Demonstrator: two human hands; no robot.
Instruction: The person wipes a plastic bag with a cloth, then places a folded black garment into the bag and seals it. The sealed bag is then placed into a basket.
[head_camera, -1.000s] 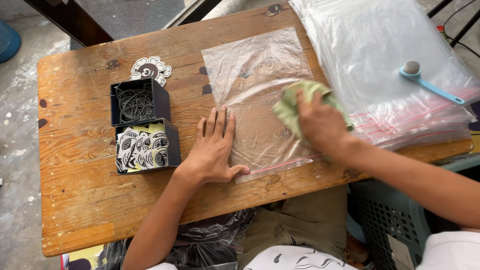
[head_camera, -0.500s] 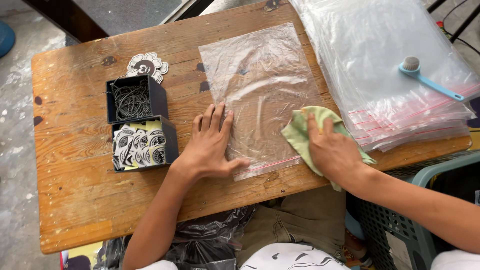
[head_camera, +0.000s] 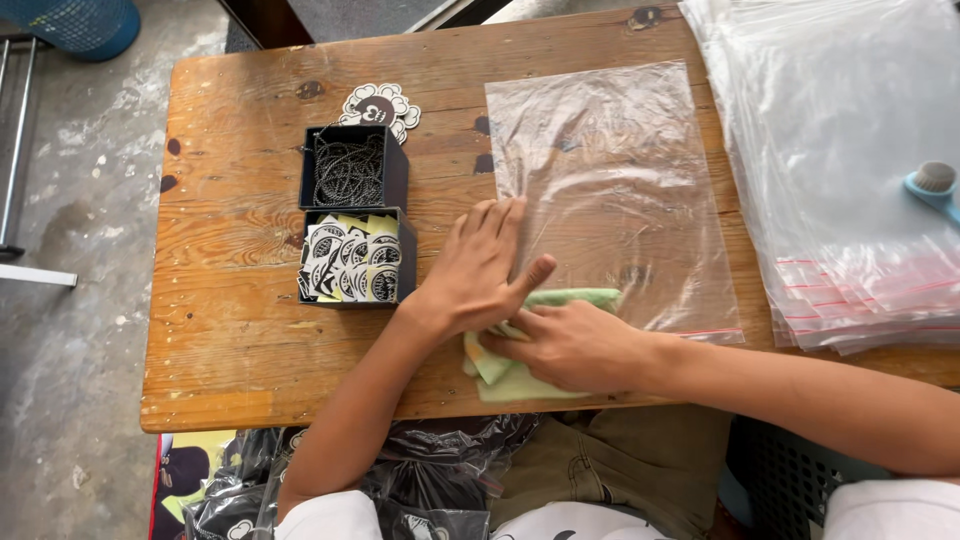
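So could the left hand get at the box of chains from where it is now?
Probably yes. The left hand lies flat at the clear bag's left edge, and the open chain box sits just up and to its left. Only the sticker box stands beside that path; nothing covers the chains.

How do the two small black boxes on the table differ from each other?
The far black box holds a tangle of dark ball chains; the near black box holds black-and-white stickers. The near one stands closest to the left hand; the far one stands further away. Both are open, square and touching.
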